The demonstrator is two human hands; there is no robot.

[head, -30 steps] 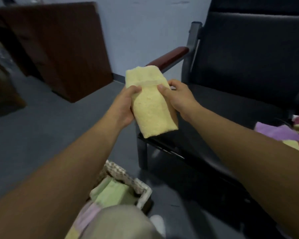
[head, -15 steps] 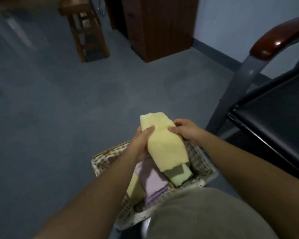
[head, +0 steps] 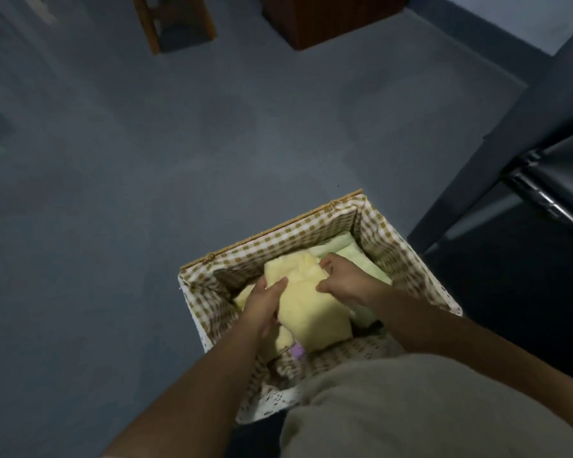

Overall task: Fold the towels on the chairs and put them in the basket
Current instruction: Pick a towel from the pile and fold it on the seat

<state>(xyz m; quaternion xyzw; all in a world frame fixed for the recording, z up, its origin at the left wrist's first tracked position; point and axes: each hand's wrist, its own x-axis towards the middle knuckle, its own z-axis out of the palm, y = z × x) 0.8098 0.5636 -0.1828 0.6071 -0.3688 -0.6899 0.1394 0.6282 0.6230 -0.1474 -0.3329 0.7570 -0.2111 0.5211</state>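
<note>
Both the left hand (head: 263,304) and the right hand (head: 343,282) have fingers clamped on the folded yellow towel (head: 311,315), low inside the basket (head: 278,238) atop other towels (head: 358,256), and an uneven release could let its fold spring open or slump sideways.

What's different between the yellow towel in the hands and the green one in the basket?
Colour: the yellow towel is pale yellow, the green towel pale green. Hold: the left hand and right hand grip the yellow towel; nothing grips the green towel. Place: the yellow towel is mid-basket, on top; the green towel lies lower, at the far right corner, partly hidden. Both are folded and inside the basket.
</note>
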